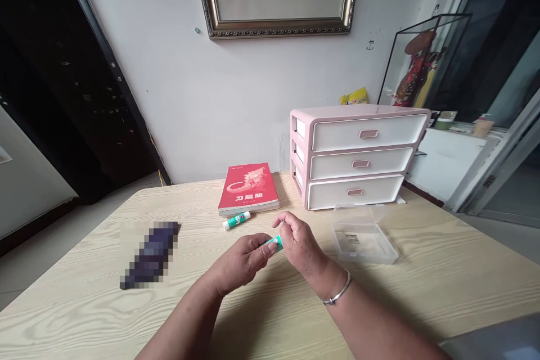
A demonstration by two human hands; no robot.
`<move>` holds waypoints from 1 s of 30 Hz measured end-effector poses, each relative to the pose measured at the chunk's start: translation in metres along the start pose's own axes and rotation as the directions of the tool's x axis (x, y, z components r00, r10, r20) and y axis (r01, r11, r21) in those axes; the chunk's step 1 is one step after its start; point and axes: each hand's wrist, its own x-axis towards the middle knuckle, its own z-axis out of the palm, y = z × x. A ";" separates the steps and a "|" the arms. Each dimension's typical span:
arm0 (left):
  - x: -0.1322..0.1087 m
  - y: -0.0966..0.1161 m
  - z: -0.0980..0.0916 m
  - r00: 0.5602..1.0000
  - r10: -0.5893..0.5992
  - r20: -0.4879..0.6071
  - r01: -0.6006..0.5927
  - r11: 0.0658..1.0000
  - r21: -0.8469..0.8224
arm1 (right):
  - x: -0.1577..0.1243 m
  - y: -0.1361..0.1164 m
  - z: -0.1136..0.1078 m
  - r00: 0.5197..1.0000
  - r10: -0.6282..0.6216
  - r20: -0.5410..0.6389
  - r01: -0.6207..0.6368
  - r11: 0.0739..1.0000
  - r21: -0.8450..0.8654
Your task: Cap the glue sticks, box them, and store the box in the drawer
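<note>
Gripping a green tube [273, 244] between left hand [241, 262] and right hand [298, 241], both clenched on it; a second tube [236, 220] lies beside the red book [248, 187].

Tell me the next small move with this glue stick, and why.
Probably pull away with your right hand: its fingertips pinch one end of the glue stick while your left hand grips the other, as if opening it, though I can't see the join between the two ends.

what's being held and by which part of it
A green-and-white tube, pinched at both ends, one by the left hand, the other by the right hand.
</note>
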 end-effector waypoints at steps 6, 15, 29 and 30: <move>-0.002 -0.020 -0.023 0.999 -0.027 -0.017 0.021 0.957 -0.290 | 0.011 0.004 -0.027 0.963 -0.039 -0.266 -0.001 0.989 -0.148; 0.026 -0.063 -0.030 0.875 0.079 -0.478 0.281 0.721 0.634 | 0.018 0.032 -0.025 0.985 0.172 -0.031 -0.139 0.662 -0.736; 0.029 -0.063 -0.026 0.844 0.191 -0.502 0.293 0.618 0.729 | 0.019 0.040 -0.027 0.949 0.297 0.103 -0.159 0.738 -0.656; 0.026 -0.059 -0.024 0.842 0.206 -0.499 0.284 0.618 0.734 | 0.020 0.037 -0.028 0.956 0.281 0.087 -0.157 0.737 -0.658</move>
